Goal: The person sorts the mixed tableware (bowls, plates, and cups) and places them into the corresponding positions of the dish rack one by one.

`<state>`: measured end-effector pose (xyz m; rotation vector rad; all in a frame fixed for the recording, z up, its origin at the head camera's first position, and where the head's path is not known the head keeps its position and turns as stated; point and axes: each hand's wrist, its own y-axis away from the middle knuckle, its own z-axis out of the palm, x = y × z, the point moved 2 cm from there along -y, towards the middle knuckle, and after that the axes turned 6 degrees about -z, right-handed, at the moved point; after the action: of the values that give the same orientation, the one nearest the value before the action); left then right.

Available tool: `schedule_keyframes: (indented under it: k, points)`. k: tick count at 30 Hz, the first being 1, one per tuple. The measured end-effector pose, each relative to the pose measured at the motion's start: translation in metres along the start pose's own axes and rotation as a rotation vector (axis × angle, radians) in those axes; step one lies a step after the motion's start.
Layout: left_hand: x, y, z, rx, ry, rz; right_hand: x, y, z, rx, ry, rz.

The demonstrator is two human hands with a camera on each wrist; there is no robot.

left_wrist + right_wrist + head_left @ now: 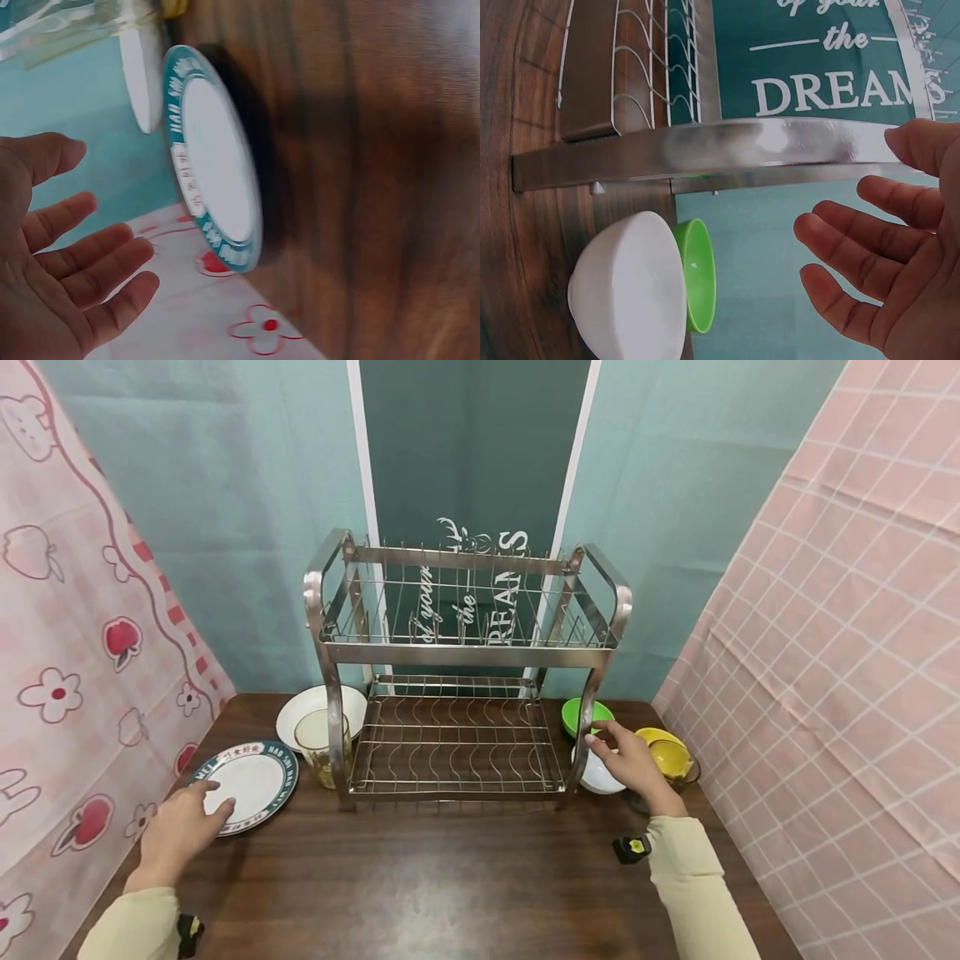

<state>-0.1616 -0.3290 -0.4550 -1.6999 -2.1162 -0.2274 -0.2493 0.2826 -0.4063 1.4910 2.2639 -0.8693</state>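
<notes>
My left hand (183, 827) hovers open over the near edge of a white plate with a teal rim (249, 781) at the table's left. In the left wrist view the hand (64, 255) has spread fingers apart from the plate (217, 157). My right hand (630, 762) reaches, fingers relaxed, over a white bowl (600, 777) beside the right leg of the steel dish rack (465, 652). The right wrist view shows that hand (885, 247) open, clear of the white bowl (630, 289) and a green bowl (699, 274).
A plain white plate (318, 710) and a glass cup (324, 745) stand left of the rack. A green bowl (585, 714) and a yellow bowl in a glass bowl (670, 758) sit right. Both rack tiers hold nothing. Pink curtains flank the wooden table (450, 885).
</notes>
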Motion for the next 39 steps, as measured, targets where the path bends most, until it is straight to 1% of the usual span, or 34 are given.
schedule_keyframes:
  k: [4,6,11,18,20,25,30,34,39]
  points:
    - [-0.009,0.002,0.008,0.042,0.030,0.003,-0.001,-0.001,0.005,-0.015,-0.034,0.029]
    - [-0.013,0.003,0.011,0.051,0.042,-0.016,-0.001,-0.002,0.008,-0.018,-0.040,0.035]
    - [-0.021,0.005,0.015,0.034,0.058,-0.119,-0.001,-0.003,0.016,0.014,-0.029,0.036]
    - [-0.034,0.005,0.019,-0.036,0.080,-0.259,-0.004,-0.003,0.024,0.063,-0.021,0.071]
    - [-0.038,0.004,0.021,-0.044,0.080,-0.285,-0.004,-0.004,0.026,0.075,-0.020,0.073]
    - [-0.041,0.003,0.024,-0.040,0.079,-0.306,-0.004,-0.008,0.027,0.099,0.014,0.072]
    - [-0.042,0.002,0.025,-0.069,0.080,-0.326,-0.004,-0.010,0.028,0.075,0.056,0.112]
    - [-0.045,0.001,0.025,-0.102,0.075,-0.360,-0.004,-0.011,0.029,0.052,0.082,0.155]
    - [-0.048,0.000,0.025,-0.136,0.087,-0.394,-0.003,-0.012,0.030,0.046,0.099,0.176]
